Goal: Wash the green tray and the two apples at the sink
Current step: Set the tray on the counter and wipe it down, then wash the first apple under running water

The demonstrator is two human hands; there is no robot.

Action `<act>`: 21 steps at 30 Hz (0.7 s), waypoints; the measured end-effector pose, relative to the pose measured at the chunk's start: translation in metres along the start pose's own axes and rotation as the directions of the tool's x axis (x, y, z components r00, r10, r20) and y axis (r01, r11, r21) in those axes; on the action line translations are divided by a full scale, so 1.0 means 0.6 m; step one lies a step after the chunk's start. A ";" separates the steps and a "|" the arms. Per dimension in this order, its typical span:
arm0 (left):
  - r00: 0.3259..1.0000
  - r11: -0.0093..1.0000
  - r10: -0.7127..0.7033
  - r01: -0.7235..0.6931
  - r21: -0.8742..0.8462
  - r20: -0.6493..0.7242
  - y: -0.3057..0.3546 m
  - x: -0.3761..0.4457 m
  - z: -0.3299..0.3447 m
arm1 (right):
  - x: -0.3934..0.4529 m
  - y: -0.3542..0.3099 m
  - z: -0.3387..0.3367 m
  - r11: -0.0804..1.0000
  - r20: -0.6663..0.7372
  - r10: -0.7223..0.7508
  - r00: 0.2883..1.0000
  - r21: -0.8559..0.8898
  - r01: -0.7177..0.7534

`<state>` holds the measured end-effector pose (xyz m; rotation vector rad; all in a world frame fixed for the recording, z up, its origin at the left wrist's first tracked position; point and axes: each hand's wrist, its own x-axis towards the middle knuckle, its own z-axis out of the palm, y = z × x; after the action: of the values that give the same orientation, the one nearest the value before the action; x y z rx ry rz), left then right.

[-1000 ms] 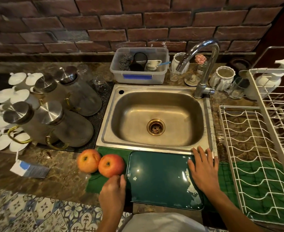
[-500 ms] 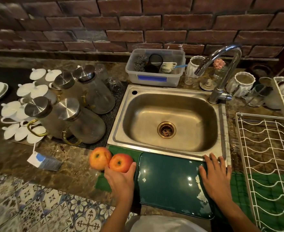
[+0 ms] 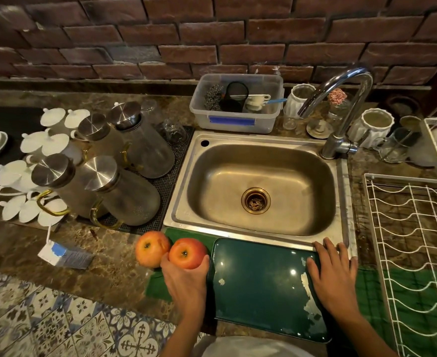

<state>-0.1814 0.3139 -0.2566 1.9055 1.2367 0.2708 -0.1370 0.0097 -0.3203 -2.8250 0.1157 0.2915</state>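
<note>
The dark green tray (image 3: 261, 284) lies flat on the counter in front of the steel sink (image 3: 261, 194), its paint chipped along the right side. Two red-orange apples sit just left of it: the left apple (image 3: 150, 248) and the right apple (image 3: 186, 252), touching each other. My left hand (image 3: 186, 282) cups the near side of the right apple, fingers curled around it. My right hand (image 3: 333, 274) rests flat on the tray's right edge, fingers spread.
A green cloth (image 3: 160, 284) lies under the tray and apples. Glass jugs with steel lids (image 3: 119, 191) and white cups stand left of the sink. The faucet (image 3: 341, 106) rises at the back right, a plastic tub (image 3: 238, 106) behind, a white wire rack (image 3: 413, 243) on the right.
My left hand has moved forward from the counter edge up to the right apple and now wraps it. The right hand stays on the tray. The camera view has shifted left.
</note>
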 end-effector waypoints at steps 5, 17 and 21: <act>0.999 0.999 0.041 -0.041 -0.031 0.011 0.052 0.005 0.011 | 0.003 0.000 -0.002 1.000 0.020 0.017 1.000 -0.001 -0.017; 0.923 0.970 0.244 -0.234 -0.068 0.297 0.245 0.038 0.182 | 0.005 -0.017 -0.024 0.998 0.060 0.058 0.997 -0.007 -0.058; 0.890 0.954 0.299 -0.291 -0.076 0.343 0.291 0.038 0.241 | 0.003 -0.019 -0.030 1.000 -0.042 0.018 0.999 -0.025 -0.019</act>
<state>0.0268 0.2274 -0.2256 2.0134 0.7026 0.0928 -0.1305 0.0149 -0.3006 -2.8574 0.1478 0.2393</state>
